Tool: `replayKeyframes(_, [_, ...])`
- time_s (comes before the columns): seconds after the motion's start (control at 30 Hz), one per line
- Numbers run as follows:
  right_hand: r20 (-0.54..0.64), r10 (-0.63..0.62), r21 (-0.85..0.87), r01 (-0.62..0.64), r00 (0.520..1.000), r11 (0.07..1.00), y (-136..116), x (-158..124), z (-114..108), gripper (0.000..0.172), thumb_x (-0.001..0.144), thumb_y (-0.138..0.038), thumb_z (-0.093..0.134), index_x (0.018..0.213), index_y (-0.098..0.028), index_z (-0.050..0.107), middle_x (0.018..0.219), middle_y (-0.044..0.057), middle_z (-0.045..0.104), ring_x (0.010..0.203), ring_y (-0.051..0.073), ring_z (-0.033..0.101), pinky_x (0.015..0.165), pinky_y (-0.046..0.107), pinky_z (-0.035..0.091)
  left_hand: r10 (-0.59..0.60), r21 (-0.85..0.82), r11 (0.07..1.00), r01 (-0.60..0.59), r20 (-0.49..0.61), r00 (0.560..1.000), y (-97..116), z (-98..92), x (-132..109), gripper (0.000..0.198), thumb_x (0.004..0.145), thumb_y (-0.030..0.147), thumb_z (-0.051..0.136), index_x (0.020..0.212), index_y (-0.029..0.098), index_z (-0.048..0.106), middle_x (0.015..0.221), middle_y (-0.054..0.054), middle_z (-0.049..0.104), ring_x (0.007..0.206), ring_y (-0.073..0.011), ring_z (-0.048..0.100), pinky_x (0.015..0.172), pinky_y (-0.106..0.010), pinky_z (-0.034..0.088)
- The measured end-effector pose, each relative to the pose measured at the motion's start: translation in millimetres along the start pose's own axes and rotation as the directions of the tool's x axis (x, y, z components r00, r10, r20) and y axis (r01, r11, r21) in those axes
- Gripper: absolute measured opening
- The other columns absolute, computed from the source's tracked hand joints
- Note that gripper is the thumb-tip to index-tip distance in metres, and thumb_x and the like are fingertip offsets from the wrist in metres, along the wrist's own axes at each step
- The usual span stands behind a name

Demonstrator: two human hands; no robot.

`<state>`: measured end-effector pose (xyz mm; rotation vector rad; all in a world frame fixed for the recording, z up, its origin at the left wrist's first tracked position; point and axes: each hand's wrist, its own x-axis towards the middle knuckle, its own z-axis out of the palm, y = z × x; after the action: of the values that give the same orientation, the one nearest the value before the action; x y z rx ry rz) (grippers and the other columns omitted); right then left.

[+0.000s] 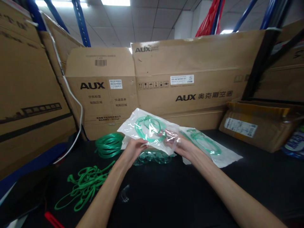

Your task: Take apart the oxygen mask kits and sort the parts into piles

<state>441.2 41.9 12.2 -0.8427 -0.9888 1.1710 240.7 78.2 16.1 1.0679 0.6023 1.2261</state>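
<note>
Bare arms (218, 182) outstretched, angled inward — left fingers (141, 142) in a pinch

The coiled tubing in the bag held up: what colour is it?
Light green; the tubing shows in the head view, the only one, through the clear bag.

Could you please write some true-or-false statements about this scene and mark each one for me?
1. The left hand and right hand touch the same bag. True.
2. The tubing in that bag is red. False: the tubing is green.
3. Tangled cord lies beside the left forearm. True.
4. The coil is right of the right hand. False: the coil is left of the left hand.
5. A second bag lies beside the right forearm. True.
</note>
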Motion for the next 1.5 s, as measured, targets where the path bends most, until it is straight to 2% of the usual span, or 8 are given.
replayKeyframes(0.2, [0.025,0.075,0.108,-0.077,0.997,0.991,-7.1,2.4,-8.0,0.018,0.074,-0.028,0.083,0.082,-0.016,0.072,0.065,-0.004,0.061,0.047,0.005,0.042,0.042,0.017,0.037,-0.08,-0.012,0.997,0.081,0.02,0.997,0.7,-6.6,0.8,0.03,0.067,0.008,0.081,0.093,0.015,0.069,0.101,-0.005,0.073,0.084,-0.0154,0.068,0.072,-0.024,0.057])
replayKeyframes(0.37, [0.019,0.107,0.07,-0.108,0.994,0.992,-9.2,0.9,-13.1,0.014,0.077,-0.024,0.08,0.073,-0.017,0.068,0.055,-0.006,0.052,0.042,0.006,0.033,0.035,0.017,0.03,-0.106,-0.026,0.994,0.106,-0.01,0.994,2.5,-7.7,3.3,0.018,0.086,0.025,0.072,0.099,0.013,0.071,0.103,-0.011,0.073,0.082,-0.0166,0.07,0.07,-0.026,0.06])
replayKeyframes(0.53, [0.03,0.119,0.026,-0.12,0.992,0.992,-14.7,-3.4,-12.9,0.02,0.073,-0.025,0.082,0.069,-0.017,0.064,0.053,-0.008,0.048,0.038,0.003,0.027,0.032,0.015,0.022,-0.072,-0.024,0.997,0.071,-0.085,0.994,4.8,-5.2,3.7,0.012,0.09,0.017,0.066,0.097,0.008,0.071,0.101,-0.014,0.074,0.078,-0.0166,0.07,0.066,-0.025,0.062])
replayKeyframes(0.77, [-0.136,-0.04,0.009,0.041,0.99,0.999,-46.7,-8.8,-27.4,0.027,0.079,-0.037,0.076,0.075,-0.018,0.056,0.061,-0.003,0.058,0.036,0.004,0.037,0.031,0.016,0.024,0.068,-0.044,0.995,-0.091,-0.367,0.928,15.1,-19.1,10.6,0.012,0.093,0.008,0.054,0.087,0.011,0.064,0.087,-0.006,0.072,0.07,-0.0102,0.069,0.07,-0.021,0.063])
replayKeyframes(0.87, [-0.314,-0.221,0.01,0.236,0.923,0.972,-58.6,-9.2,-38.9,0.027,0.085,-0.039,0.07,0.079,-0.021,0.052,0.066,-0.004,0.059,0.038,0.005,0.043,0.033,0.017,0.03,0.056,-0.027,0.997,-0.074,-0.404,0.913,13.8,-22.3,11.8,0.008,0.092,0.008,0.057,0.089,0.01,0.065,0.084,-0.007,0.072,0.074,-0.0139,0.072,0.074,-0.026,0.064])
replayKeyframes(1.07, [-0.465,-0.435,0.01,0.496,0.771,0.868,-71.0,-13.5,-40.1,0.023,0.095,-0.032,0.056,0.077,-0.022,0.046,0.07,-0.005,0.056,0.044,0.007,0.049,0.038,0.018,0.036,-0.075,0.073,0.992,0.107,-0.351,0.933,10.2,-21.9,10.1,0.025,0.091,0.023,0.068,0.075,0.005,0.069,0.072,-0.016,0.073,0.071,-0.0207,0.075,0.062,-0.022,0.061])
replayKeyframes(1.3, [-0.401,-0.465,0.054,0.527,0.789,0.848,-72.4,-19.2,-25.4,0.022,0.092,-0.029,0.059,0.074,-0.021,0.051,0.07,-0.002,0.058,0.047,0.009,0.05,0.04,0.019,0.037,-0.113,0.237,0.957,0.169,-0.234,0.966,15.8,-21.2,4.6,0.031,0.085,0.036,0.075,0.072,0.008,0.074,0.084,-0.018,0.078,0.056,-0.0129,0.067,0.054,-0.017,0.055])
replayKeyframes(1.5, [-0.327,-0.454,0.105,0.51,0.829,0.854,-69.2,-19.8,-20.3,0.024,0.085,-0.033,0.07,0.074,-0.019,0.055,0.073,0.0,0.06,0.05,0.009,0.053,0.041,0.02,0.04,-0.056,0.508,0.85,0.143,-0.182,0.982,10.8,-28.1,8.0,0.045,0.082,0.051,0.072,0.064,0.01,0.073,0.064,-0.014,0.074,0.035,-0.0089,0.047,0.04,-0.02,0.042])
